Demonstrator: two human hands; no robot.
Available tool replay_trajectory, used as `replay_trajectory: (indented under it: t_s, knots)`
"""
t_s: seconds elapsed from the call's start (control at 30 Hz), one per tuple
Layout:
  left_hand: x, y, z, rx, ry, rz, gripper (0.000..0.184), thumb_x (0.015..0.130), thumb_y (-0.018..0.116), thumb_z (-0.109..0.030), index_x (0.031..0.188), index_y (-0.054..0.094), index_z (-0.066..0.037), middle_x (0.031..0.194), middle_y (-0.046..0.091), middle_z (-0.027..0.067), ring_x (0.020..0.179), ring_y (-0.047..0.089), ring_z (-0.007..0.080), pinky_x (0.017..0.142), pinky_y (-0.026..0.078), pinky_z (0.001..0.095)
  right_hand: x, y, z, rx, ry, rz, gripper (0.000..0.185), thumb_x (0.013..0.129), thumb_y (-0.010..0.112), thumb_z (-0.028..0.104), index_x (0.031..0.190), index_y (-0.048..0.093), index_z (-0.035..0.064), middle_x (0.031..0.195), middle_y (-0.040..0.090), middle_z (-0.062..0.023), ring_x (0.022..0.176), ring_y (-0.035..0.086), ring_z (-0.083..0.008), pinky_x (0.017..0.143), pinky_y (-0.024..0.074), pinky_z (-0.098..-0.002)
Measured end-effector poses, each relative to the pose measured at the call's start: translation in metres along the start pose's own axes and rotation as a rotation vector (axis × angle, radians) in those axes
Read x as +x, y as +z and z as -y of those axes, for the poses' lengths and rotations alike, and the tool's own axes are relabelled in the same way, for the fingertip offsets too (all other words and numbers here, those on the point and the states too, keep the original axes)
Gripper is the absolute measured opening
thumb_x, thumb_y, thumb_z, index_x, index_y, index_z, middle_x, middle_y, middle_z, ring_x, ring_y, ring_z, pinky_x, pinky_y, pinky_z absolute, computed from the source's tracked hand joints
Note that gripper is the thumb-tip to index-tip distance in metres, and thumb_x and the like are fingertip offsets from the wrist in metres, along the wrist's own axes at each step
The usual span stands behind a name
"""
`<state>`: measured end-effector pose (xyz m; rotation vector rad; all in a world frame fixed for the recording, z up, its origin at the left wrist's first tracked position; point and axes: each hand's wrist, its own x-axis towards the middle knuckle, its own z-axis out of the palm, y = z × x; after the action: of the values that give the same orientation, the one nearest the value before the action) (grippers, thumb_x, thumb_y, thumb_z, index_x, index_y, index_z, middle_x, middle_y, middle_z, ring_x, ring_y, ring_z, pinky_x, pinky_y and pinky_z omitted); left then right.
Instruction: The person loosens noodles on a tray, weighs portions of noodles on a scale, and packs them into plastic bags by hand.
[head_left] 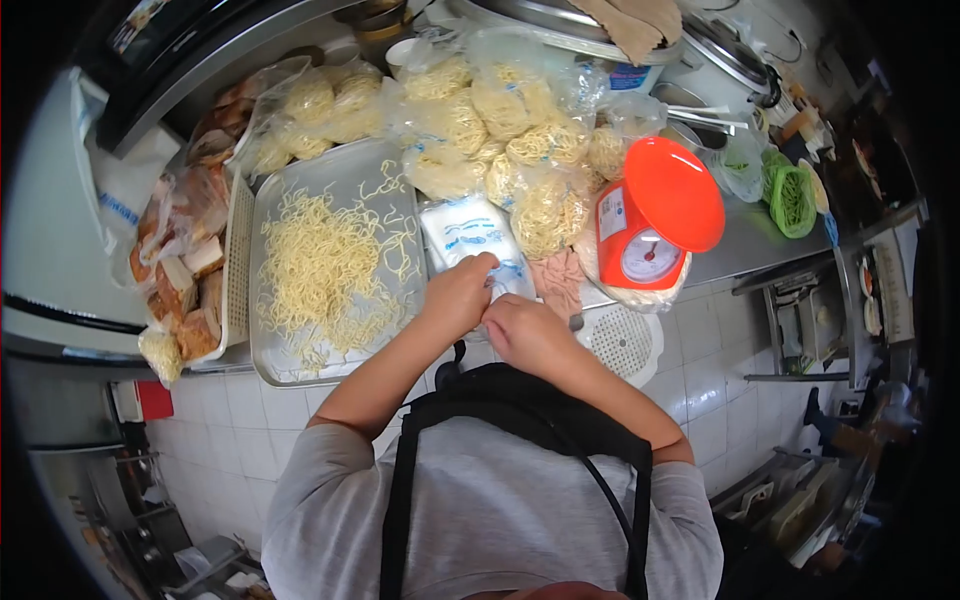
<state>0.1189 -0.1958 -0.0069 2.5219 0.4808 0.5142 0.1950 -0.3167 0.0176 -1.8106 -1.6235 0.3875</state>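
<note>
Both of my hands are close together over a white stack of plastic bags with blue print (470,232). My left hand (462,292) has its fingers curled and pinched at the lower part of the stack; what it grips is too small to make out. Just right of it, my right hand (522,332) is closed too, and whatever it may hold is hidden. To the left, loose yellow noodles (320,260) lie spread on a metal tray (268,345). Bagged noodles (500,120) are piled behind the stack. A red scale (650,215) stands to the right.
A white basket (238,270) with bagged meat pieces (190,255) stands at the far left. A pink cloth (558,282) lies by the scale. Green vegetables (792,200) in bags are at the right, and a perforated white lid (622,343) sits below the counter edge.
</note>
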Motion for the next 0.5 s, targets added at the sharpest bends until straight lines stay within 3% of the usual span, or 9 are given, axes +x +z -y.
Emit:
replay_trajectory:
  t_s: [0.03,0.13,0.23,0.3,0.4,0.5]
  knots:
    - [0.003,-0.01,-0.007,0.05,-0.099,0.112,0.027,0.068,0.053,-0.007,0.095,0.05,-0.01,0.084,0.056,0.0127,0.073,0.056,0.0288,0.06,0.045,0.0362,0.002,0.008,-0.004,-0.041,0.052,-0.008,0.01,0.069,0.049,0.008,0.07,0.056,0.0018,0.077,0.054,-0.0144,0.069,0.054,-0.0291,0.058,0.044,-0.0356]
    - [-0.001,-0.011,-0.01,0.042,-0.122,0.117,0.026,0.069,0.052,-0.007,0.094,0.05,-0.009,0.084,0.056,0.0122,0.074,0.056,0.0282,0.06,0.045,0.0367,0.005,0.041,-0.04,-0.225,0.159,0.023,0.014,0.07,0.046,0.009,0.073,0.057,0.0005,0.081,0.055,-0.0146,0.073,0.054,-0.0284,0.063,0.0428,-0.0366]
    - [-0.013,0.01,-0.013,-0.015,0.051,0.049,0.025,0.068,0.052,-0.007,0.093,0.049,-0.009,0.083,0.057,0.0114,0.074,0.056,0.028,0.059,0.045,0.0368,-0.004,0.054,-0.055,-0.462,0.172,0.136,0.017,0.07,0.045,0.011,0.075,0.058,0.0008,0.084,0.056,-0.0139,0.077,0.054,-0.0266,0.068,0.0402,-0.0367]
    - [-0.017,0.019,-0.013,-0.042,0.054,0.047,0.025,0.068,0.052,-0.007,0.093,0.049,-0.008,0.083,0.057,0.0112,0.074,0.056,0.0282,0.06,0.045,0.0366,-0.009,0.059,-0.057,-0.559,0.179,0.136,0.018,0.07,0.046,0.013,0.075,0.059,0.0017,0.083,0.057,-0.0129,0.079,0.054,-0.0252,0.07,0.0383,-0.0359]
    - [-0.018,0.02,-0.01,-0.067,0.021,0.068,0.026,0.067,0.052,-0.008,0.093,0.048,-0.007,0.084,0.057,0.0125,0.075,0.055,0.029,0.061,0.045,0.0373,-0.013,0.068,-0.073,-0.614,-0.025,-0.006,0.017,0.069,0.047,0.015,0.075,0.059,0.0045,0.077,0.058,-0.0108,0.075,0.054,-0.0236,0.069,0.037,-0.0341]
    - [-0.018,0.016,-0.003,-0.052,-0.057,0.139,0.028,0.067,0.053,-0.009,0.094,0.047,-0.007,0.084,0.056,0.013,0.076,0.055,0.029,0.062,0.044,0.0375,-0.014,0.066,-0.071,-0.631,-0.036,0.003,0.016,0.068,0.048,0.017,0.072,0.06,0.0058,0.072,0.058,-0.0091,0.072,0.053,-0.0229,0.068,0.0369,-0.0349]
